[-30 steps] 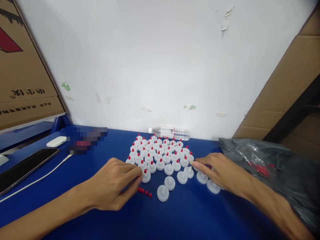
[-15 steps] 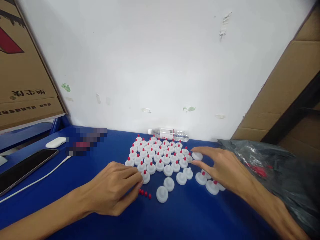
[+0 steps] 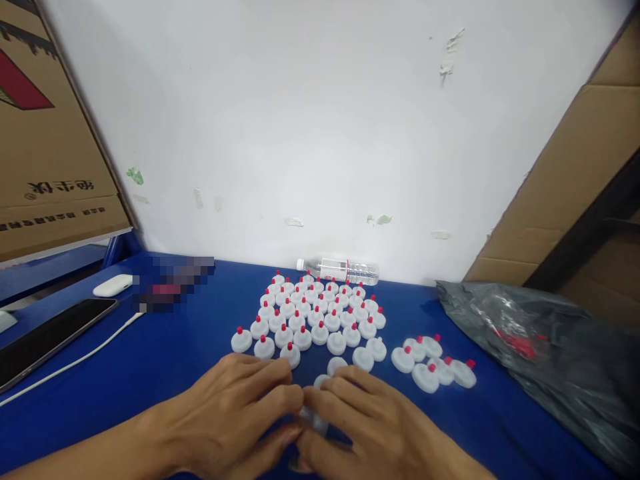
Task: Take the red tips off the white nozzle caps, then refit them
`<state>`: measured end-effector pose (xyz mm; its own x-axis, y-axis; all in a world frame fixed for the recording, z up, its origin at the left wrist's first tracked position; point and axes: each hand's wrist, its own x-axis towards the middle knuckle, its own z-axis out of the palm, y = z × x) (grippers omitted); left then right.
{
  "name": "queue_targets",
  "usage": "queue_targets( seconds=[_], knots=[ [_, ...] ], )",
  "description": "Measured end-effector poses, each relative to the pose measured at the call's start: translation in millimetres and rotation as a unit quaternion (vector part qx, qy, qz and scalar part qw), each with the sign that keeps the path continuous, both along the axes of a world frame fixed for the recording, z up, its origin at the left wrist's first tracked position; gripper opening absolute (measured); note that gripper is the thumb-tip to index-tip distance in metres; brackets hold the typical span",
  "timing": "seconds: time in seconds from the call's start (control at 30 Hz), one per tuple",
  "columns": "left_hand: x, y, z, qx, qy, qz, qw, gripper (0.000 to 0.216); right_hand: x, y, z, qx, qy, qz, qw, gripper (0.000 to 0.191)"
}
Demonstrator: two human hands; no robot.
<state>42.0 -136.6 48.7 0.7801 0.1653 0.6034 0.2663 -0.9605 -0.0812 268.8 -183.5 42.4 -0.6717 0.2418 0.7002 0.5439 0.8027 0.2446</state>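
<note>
My right hand (image 3: 370, 417) is closed around a white, round, dome-like plastic cap (image 3: 315, 423), partly visible between my fingers at the front centre. My left hand (image 3: 240, 407) meets it there, its thumb and fingers pinched at the cap; what they pinch is hidden. Beyond my hands stand rows of similar white caps (image 3: 319, 333), most with small red tips on their spouts. Several without red tips, such as one white cap (image 3: 363, 359), are close to my right fingers. One more is partly covered by that hand.
Red-tipped caps (image 3: 425, 378) form a small group on the right, beside a dark plastic bag (image 3: 575, 373) with red pieces in it. A water bottle (image 3: 334, 269) lies along the wall. A phone (image 3: 55, 333), white case (image 3: 113, 286) and cable (image 3: 95, 353) are left.
My right hand has moved from the far right of the rows to the front centre, bringing a white cap. My left hand has shifted slightly right and nearer, meeting it.
</note>
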Motion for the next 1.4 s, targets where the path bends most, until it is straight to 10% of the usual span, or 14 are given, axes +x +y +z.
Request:
queue_targets(
  seconds=[0.43,0.57,0.83,1.4],
  knots=[
    [-6,15,-0.3,-0.112,0.022,-0.086,0.990,0.023,4,1,0.0,0.038,-0.001,0.000,0.999,0.016],
    [-19,36,16.0,-0.118,-0.054,-0.007,0.991,0.031,46,13,12.2,0.022,0.010,-0.069,0.997,0.018],
    [-17,42,15.2,-0.091,0.242,0.115,0.959,0.041,95,42,14.1,-0.085,0.103,-0.315,0.940,0.035],
    [-19,32,4.9,-0.095,0.265,0.175,0.943,0.018,116,56,-5.4,-0.242,0.043,-0.362,0.899,0.023]
  ],
)
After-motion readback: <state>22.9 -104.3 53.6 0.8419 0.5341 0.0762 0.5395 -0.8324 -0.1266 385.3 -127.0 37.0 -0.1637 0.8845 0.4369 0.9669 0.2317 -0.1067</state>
